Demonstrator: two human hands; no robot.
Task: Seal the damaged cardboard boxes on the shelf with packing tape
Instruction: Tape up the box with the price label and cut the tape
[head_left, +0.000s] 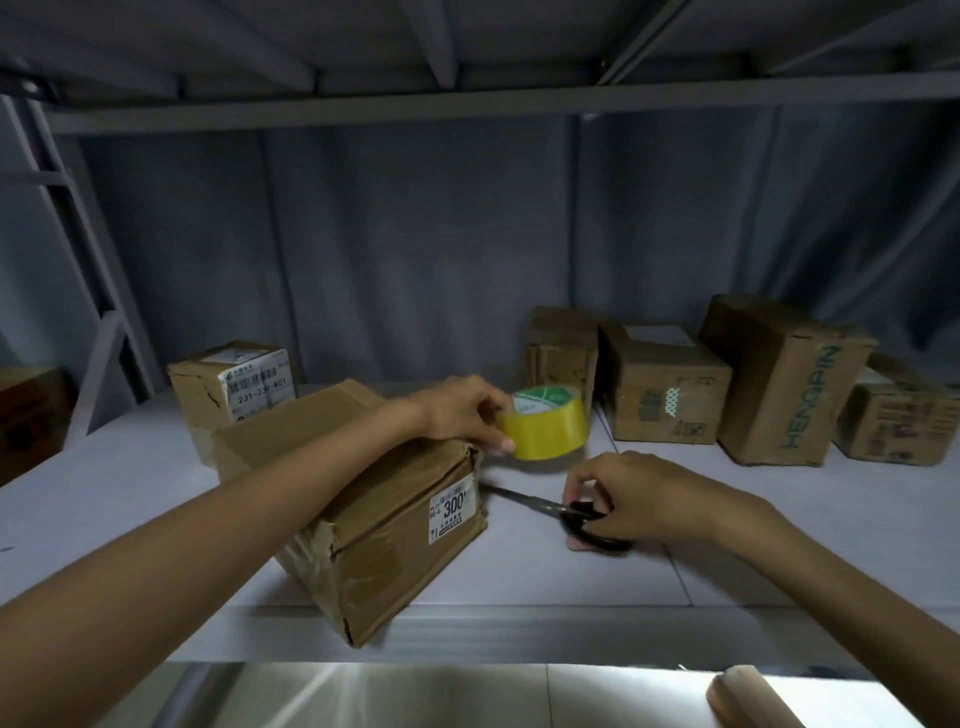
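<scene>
At the pale grey shelf's (597, 566) front edge I see a taped brown cardboard box (384, 525); just right, my right hand (631, 499) grips black-handled scissors (571, 514) lying on the shelf. My left hand (460, 413) pinches a yellow packing-tape roll (545, 423) beyond the box's far corner. More brown cartons (670, 384) line the rear edge against a grey fabric backdrop (415, 234).

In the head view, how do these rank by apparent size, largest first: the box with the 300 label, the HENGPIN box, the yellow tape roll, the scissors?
1. Box with the 300 label, though it is nearest the camera.
2. HENGPIN box, farther back, so the true order of these two is unsure.
3. Scissors, longer.
4. Yellow tape roll, bulkier; these two look close.
</scene>
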